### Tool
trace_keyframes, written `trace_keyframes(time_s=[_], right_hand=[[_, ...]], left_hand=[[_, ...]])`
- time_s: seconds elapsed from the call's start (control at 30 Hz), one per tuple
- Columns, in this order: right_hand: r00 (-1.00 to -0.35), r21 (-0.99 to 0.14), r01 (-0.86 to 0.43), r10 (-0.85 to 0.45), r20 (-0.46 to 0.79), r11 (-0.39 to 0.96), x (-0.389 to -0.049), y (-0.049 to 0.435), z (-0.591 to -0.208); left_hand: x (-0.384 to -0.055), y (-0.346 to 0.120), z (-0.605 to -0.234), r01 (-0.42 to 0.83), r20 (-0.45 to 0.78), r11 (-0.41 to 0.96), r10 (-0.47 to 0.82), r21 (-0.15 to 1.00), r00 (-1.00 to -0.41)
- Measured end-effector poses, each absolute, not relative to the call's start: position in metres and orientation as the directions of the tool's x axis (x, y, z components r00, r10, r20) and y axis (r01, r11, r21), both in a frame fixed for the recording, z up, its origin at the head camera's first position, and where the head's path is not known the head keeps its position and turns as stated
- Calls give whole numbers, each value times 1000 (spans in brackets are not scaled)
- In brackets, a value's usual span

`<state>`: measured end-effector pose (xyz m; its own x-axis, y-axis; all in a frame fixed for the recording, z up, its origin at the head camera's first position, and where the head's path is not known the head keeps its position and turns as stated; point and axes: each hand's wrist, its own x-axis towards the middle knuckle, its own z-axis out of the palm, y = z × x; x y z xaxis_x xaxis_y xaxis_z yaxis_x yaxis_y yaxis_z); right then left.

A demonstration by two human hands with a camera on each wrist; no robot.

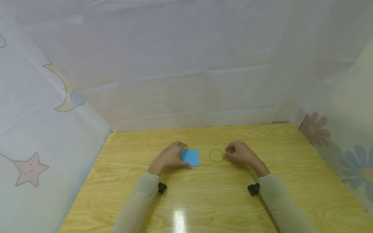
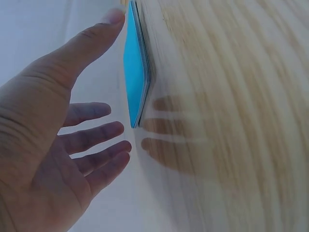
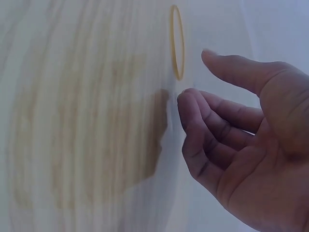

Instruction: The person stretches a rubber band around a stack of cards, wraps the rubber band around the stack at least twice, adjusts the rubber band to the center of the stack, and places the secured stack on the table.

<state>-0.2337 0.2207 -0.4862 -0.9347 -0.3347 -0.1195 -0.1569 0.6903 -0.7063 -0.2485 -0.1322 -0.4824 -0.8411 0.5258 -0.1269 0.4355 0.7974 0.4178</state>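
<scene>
A stack of thin blue square cards lies flat on the table; its layered edge shows in the left wrist view, where the stack has a bright blue top. My left hand is spread at the left side of this stack, thumb near the front edge and fingers at the back, not gripping it. To the right lies a thin yellow rubber band in a round loop. Beside its right edge hovers my right hand, fingers loosely bent. In the right wrist view, a gap separates thumb and fingertips, with the band just beyond them.
The wood-grain table meets a pale cloth backdrop along its far edge. Patterned cloth sides stand left and right, with a star and flowers. Both wrists carry small black cameras.
</scene>
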Motion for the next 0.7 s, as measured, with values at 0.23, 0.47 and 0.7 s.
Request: trace_keyframes(time_s=[0.23,0.47,0.7], right_hand=[[-945,-707,-119,-298,-135,698,-233,214,-492],[-956,-701,-111,-268,-117,704,-232,211,-495],[-964,-684,-99,-241,-115,722,-233,209,-495]], left_hand=[[-250,-125,-484,432,-152,805,526,405,-837],[-251,-120,-487,466,-136,801,545,376,-828],[-253,-114,-488,478,-128,810,543,340,-830]])
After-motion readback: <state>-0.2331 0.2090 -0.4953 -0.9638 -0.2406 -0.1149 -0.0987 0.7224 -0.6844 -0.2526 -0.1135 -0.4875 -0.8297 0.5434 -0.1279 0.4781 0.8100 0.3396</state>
